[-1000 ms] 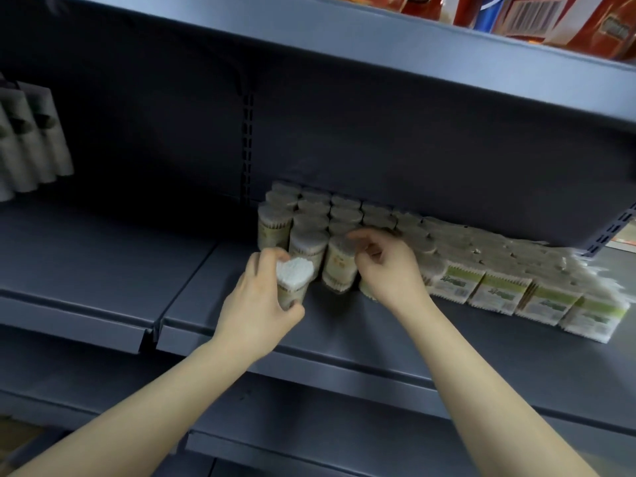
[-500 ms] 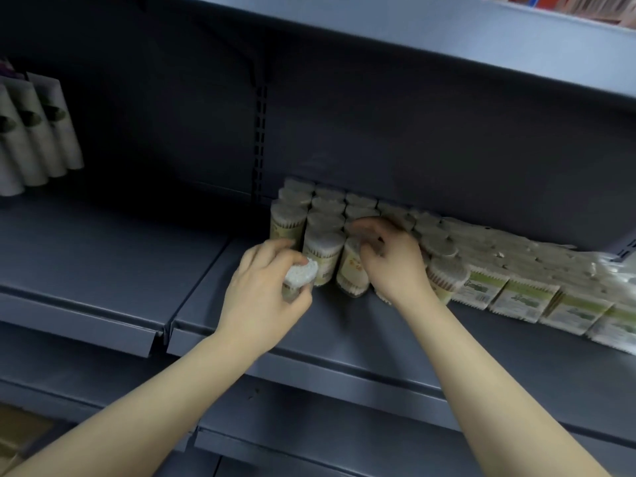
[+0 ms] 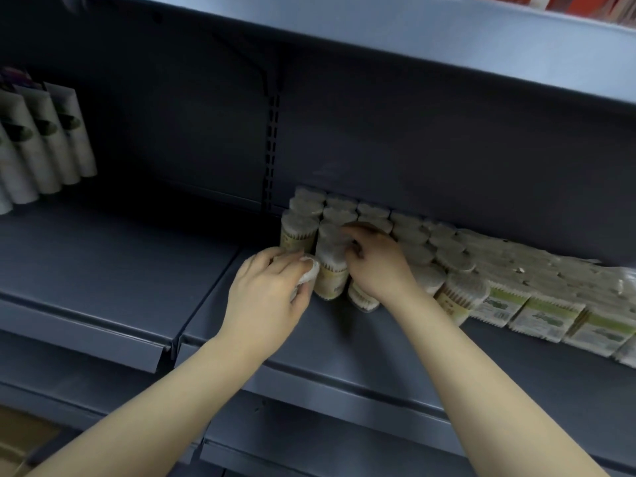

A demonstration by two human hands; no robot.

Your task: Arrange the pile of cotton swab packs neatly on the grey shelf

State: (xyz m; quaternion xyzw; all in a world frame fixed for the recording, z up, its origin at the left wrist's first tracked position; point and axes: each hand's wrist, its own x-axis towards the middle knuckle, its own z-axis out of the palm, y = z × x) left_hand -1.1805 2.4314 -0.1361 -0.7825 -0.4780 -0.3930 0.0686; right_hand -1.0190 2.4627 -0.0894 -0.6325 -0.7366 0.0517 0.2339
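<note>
Your left hand [image 3: 265,297] grips a light, rigid swab pack [image 3: 307,274]; your right hand [image 3: 375,266] curls around another pack [image 3: 361,297]. Hold their sides.

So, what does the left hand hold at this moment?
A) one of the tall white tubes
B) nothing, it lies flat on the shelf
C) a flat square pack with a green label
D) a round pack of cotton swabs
D: the left hand has its fingers curled round a round cotton swab pack, whose white tips show beside the standing packs on the grey shelf.
</note>
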